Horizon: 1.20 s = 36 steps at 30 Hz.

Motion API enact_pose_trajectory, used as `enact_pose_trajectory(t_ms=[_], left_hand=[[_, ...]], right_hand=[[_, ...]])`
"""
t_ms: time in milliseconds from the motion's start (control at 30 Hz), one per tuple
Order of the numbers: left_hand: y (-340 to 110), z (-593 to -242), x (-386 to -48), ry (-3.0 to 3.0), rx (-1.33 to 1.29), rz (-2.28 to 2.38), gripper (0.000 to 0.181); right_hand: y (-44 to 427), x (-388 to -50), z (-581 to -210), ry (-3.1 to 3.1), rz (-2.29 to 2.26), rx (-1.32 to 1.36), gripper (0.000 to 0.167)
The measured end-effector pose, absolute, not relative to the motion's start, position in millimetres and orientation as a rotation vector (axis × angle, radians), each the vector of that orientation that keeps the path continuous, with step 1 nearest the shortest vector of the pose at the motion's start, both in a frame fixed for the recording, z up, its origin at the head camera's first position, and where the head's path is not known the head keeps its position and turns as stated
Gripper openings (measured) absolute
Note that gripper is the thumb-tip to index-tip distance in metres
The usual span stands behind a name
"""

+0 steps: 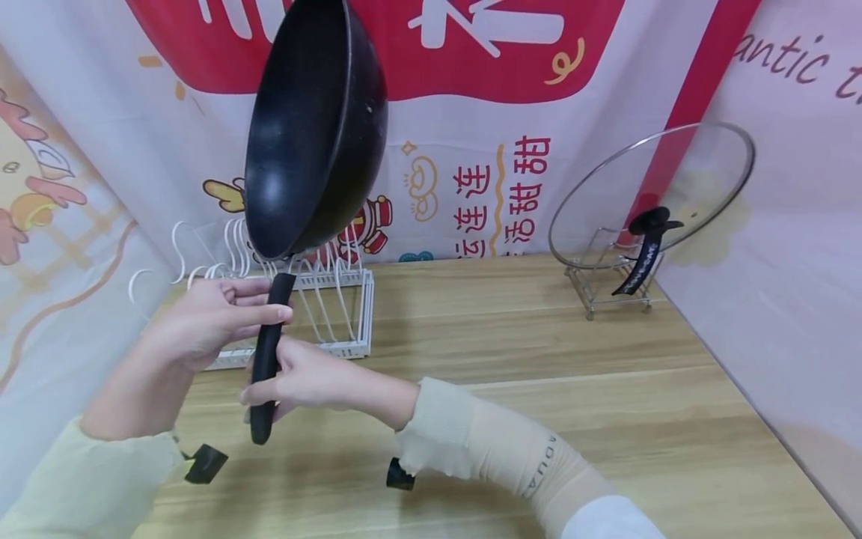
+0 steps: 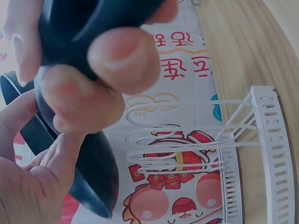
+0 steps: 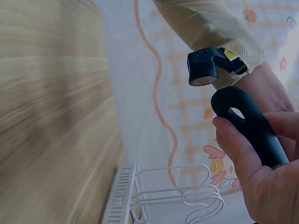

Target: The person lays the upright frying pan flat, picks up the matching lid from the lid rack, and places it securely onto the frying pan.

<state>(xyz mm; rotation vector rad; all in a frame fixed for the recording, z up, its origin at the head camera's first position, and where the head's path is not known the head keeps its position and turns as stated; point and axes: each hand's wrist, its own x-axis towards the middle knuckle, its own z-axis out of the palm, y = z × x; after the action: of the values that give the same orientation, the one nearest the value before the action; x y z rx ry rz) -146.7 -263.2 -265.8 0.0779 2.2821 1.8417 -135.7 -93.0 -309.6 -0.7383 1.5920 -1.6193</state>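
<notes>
Left hand [image 1: 210,318] and right hand [image 1: 306,374] are gripping the handle [image 1: 267,349], right lower; the black wok [image 1: 316,142] is towering above them. Top-heavy, it could be twisting through any loosening grip and clipping the white wire rack [image 1: 367,311] beyond the left hand.

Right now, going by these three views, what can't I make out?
Head view: the top of the pan, cut off by the upper edge.
Head view: part of the white rack, hidden behind the pan and left hand.
Head view: lettering on the lid handle, too small to read surely.
Head view: the wall writing, cut off by the right edge.
Right wrist view: the pan handle's far end, hidden by the right hand.
</notes>
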Motion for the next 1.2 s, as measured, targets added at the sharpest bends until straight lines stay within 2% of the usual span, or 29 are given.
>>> enact_pose_trajectory(t_ms=[200,367,433,567,1200], left_hand=[[-257.5,-266.2,-151.2,2.204,0.049,1.931,0.067],[-254.4,-268.7,-152.9,2.058,0.053,2.046,0.027],[-253.0,-269.6,-153.2,2.022,0.061,2.079,0.020],[-249.3,-271.0,-153.2,1.998,0.105,2.094,0.016],[-229.1,-269.0,-149.7,2.043,0.120,2.107,0.007]], right_hand=[[-90.2,-137.5,-306.8,1.592,-1.637,-0.720,0.013],[-84.6,-138.9,-307.6,1.510,-1.671,-0.740,0.012],[-82.1,-139.7,-308.2,1.476,-1.675,-0.755,0.011],[-77.2,-141.5,-309.8,1.451,-1.667,-0.777,0.008],[-59.6,-145.1,-309.9,1.387,-1.663,-0.783,0.019]])
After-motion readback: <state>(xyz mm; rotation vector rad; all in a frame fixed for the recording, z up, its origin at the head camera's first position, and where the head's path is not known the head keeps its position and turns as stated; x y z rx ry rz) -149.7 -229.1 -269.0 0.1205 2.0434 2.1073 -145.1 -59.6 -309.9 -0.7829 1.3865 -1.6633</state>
